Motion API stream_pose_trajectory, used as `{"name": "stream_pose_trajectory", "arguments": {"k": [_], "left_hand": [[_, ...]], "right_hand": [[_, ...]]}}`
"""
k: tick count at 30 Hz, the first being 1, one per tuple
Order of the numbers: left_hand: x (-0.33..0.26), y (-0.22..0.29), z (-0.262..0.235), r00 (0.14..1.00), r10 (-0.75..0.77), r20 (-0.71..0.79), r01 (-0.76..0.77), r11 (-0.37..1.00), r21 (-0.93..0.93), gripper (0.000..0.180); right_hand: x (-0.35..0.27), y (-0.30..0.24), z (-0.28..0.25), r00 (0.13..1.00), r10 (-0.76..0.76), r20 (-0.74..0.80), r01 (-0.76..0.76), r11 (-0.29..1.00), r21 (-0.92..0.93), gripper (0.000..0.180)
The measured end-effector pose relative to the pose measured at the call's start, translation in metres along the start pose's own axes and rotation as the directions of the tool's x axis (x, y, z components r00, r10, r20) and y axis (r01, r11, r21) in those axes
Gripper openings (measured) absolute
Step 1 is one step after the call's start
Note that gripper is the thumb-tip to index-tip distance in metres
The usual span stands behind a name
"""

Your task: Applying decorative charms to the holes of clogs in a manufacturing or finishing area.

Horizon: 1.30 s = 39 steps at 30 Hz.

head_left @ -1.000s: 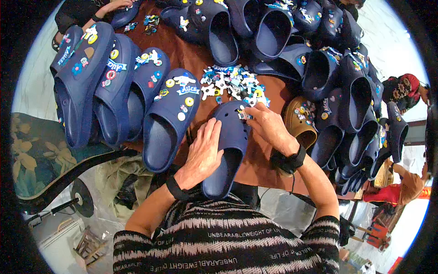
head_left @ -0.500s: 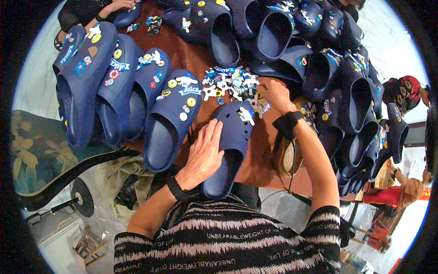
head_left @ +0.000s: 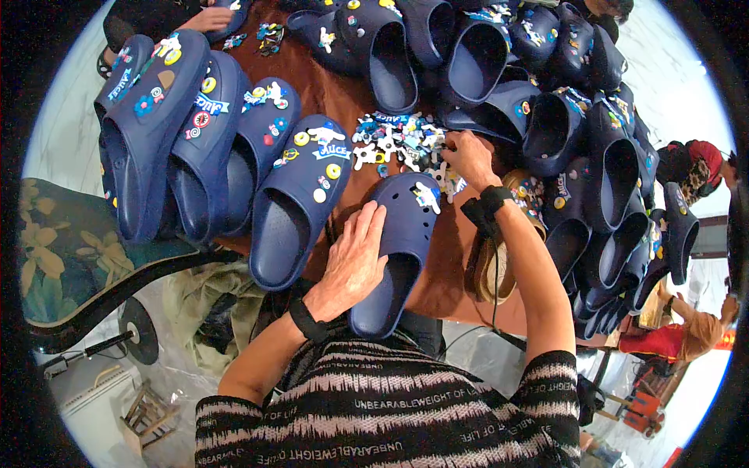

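Note:
A navy clog (head_left: 396,222) with rows of small holes rests in front of me, toe pointing away. One white-and-blue character charm (head_left: 426,196) sits on its toe; other holes around it are bare. My left hand (head_left: 351,261) grips the clog's left side, fingers together along the upper, thumb at its opening. Beyond the toe lies a heap of small rubber shoe charms (head_left: 390,144), white, blue, black and yellow. At the heap's right edge is my right hand (head_left: 470,162), fingers curled among the charms; what its fingertips pinch is hidden.
Decorated navy clogs (head_left: 300,207) stand in a row to the left. Many more clogs (head_left: 546,129) crowd the far and right sides of the brown-covered table (head_left: 312,86). A tan-soled shoe (head_left: 495,269) lies beneath my right forearm. Another person's hand (head_left: 209,19) is at the far left.
My right hand has shifted slightly within the right edge of the charm heap, its fingers more curled. The left hand keeps its hold on the clog. The view has moved a little.

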State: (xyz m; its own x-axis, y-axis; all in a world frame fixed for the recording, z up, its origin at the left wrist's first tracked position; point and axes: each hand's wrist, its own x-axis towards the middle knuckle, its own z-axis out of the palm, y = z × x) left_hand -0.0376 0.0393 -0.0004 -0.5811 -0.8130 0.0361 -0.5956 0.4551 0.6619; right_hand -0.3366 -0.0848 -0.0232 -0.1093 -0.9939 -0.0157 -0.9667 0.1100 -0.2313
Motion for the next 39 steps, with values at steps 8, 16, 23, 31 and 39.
{"name": "stream_pose_trajectory", "arguments": {"k": [8,16,23,31,39], "left_hand": [[0.000,0.002,0.000,1.000,-0.004,0.004,0.004,1.000,-0.004,0.082],[0.000,0.002,0.000,1.000,-0.003,-0.002,0.003,1.000,0.002,0.082],[0.000,0.003,0.000,1.000,-0.008,-0.002,0.008,1.000,-0.012,0.082],[0.001,0.000,-0.001,1.000,0.002,0.005,-0.002,1.000,0.002,0.080],[0.007,-0.008,-0.008,0.985,0.172,0.016,-0.169,0.981,-0.100,0.073]], "right_hand": [[-0.007,0.009,0.003,0.992,-0.051,-0.119,0.062,0.994,0.088,0.027],[-0.006,0.010,0.005,1.000,0.024,0.007,-0.025,0.967,0.252,0.024],[-0.009,0.011,0.011,0.997,-0.018,-0.075,0.017,1.000,-0.007,0.040],[-0.034,-0.005,-0.042,0.998,-0.005,-0.066,0.008,0.999,0.033,0.033],[-0.115,-0.017,-0.044,0.953,-0.094,0.289,-0.202,0.517,0.832,0.015]]}}
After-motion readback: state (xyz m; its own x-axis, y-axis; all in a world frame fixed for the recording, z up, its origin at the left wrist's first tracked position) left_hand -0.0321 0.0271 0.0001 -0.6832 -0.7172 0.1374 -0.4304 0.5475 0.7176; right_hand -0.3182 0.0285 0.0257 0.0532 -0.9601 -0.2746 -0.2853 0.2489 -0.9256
